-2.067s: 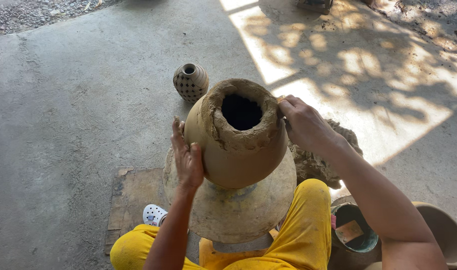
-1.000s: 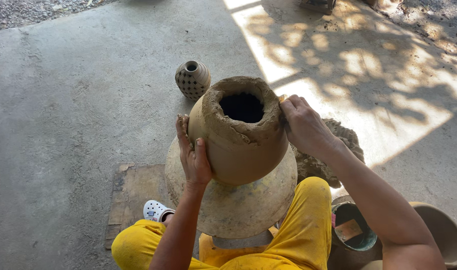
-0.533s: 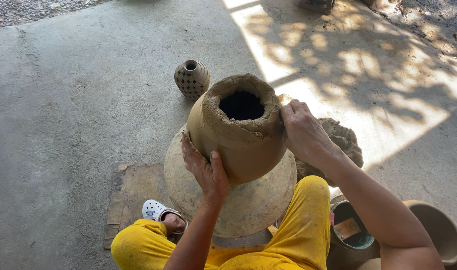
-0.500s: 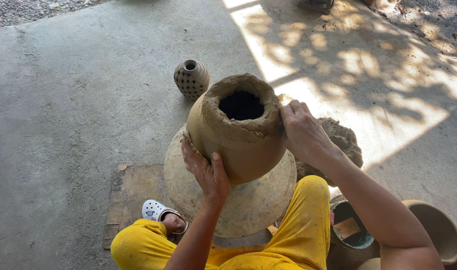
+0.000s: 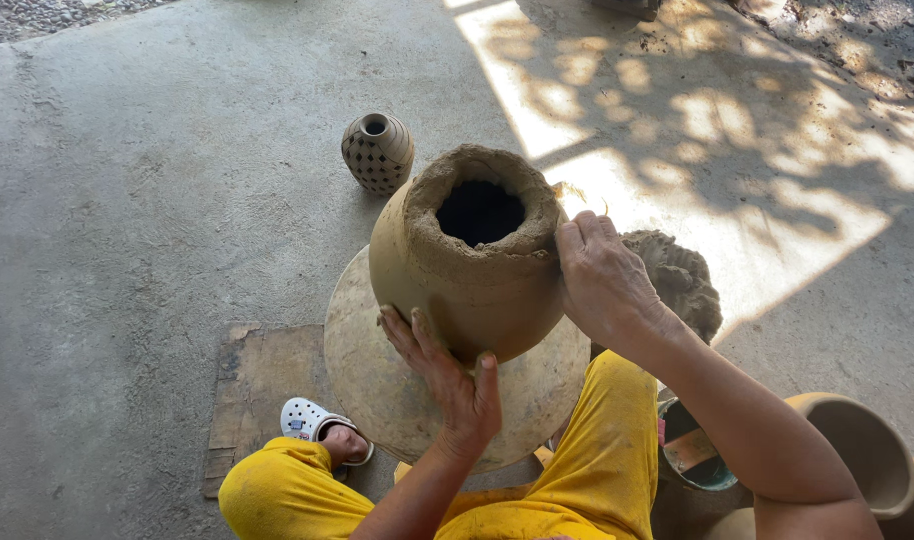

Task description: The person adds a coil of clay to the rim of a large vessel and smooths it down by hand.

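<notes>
A large unfired clay pot with a rough, thick rim and a dark opening stands on a round clay-coated turntable. My left hand lies flat against the pot's lower near side, fingers spread and pointing up-left. My right hand presses on the right side of the rim, fingertips at the rough lip. Both hands touch the wet clay; neither grips a tool. My yellow trousers show below the wheel.
A small patterned clay vase stands on the concrete behind the pot. A lump of clay sits to the right. A wooden board lies under the wheel. A bucket and a clay bowl stand at lower right.
My left hand has slid down from the pot's left shoulder to its lower near side. My right hand has stayed on the right rim. The pot appears slightly turned.
</notes>
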